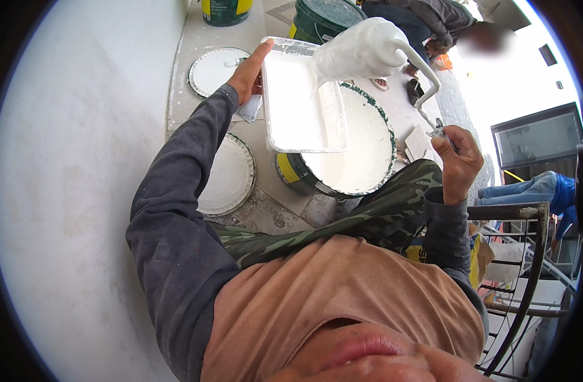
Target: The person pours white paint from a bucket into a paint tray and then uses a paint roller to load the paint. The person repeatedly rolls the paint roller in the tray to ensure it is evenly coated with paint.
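Observation:
My left hand [245, 77] grips the far left edge of a clear plastic tray [307, 151] that holds white paint. The tray is above the left part of an open dark green bucket [291, 175] filled with white paint. My right hand [458, 162] is closed around the paint-smeared handle of a paint roller [368, 49]. Thick white paint coats the roller's sleeve and bent frame. The sleeve touches or overhangs the tray's far right side; the exact contact is hard to tell.
Two paint-covered lids, one farther [216, 71] and one nearer [231, 181], lie at left by a white wall [81, 159]. Green buckets [323, 22] stand beyond. A crouching person [425, 22] is at the far right. A metal railing [511, 213] and another person in jeans [521, 190] are at right.

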### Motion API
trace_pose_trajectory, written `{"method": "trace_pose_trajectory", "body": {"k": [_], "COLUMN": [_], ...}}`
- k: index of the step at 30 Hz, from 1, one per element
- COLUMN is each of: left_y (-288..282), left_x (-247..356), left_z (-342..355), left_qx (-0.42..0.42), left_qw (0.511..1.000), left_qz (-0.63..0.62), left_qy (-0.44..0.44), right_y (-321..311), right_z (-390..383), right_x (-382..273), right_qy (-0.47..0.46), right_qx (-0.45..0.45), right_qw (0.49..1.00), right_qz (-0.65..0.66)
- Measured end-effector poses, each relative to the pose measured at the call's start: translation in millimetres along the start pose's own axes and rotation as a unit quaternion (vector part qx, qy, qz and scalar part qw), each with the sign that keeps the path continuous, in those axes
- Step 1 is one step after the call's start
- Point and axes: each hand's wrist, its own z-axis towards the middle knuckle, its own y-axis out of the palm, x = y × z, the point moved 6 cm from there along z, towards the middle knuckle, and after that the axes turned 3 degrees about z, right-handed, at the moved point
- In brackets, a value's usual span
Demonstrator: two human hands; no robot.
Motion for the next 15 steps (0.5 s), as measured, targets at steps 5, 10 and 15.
{"method": "trace_pose_trajectory", "body": {"k": [5, 10, 15], "left_y": [-0.1, -1.7, -2.7], "left_x": [1.5, -1.7, -4.6], "left_z": [-2.1, 2.2, 5.0], "left_qx": [0.01, 0.009, 0.009], "left_qw": [1.0, 1.0, 1.0], "left_qz": [0.008, 0.012, 0.015], "left_qy": [0.013, 0.009, 0.012], "right_y": [0.5, 1.5, 1.0], "right_z": [0.2, 0.1, -0.5], "right_x": [1.2, 3.5, 5.6], "right_qy": [0.008, 0.006, -0.001], "right_qx": [-0.001, 0.002, 0.012], "right_qw": [1.0, 1.0, 1.0], "right_qz": [0.003, 0.016, 0.002]}}
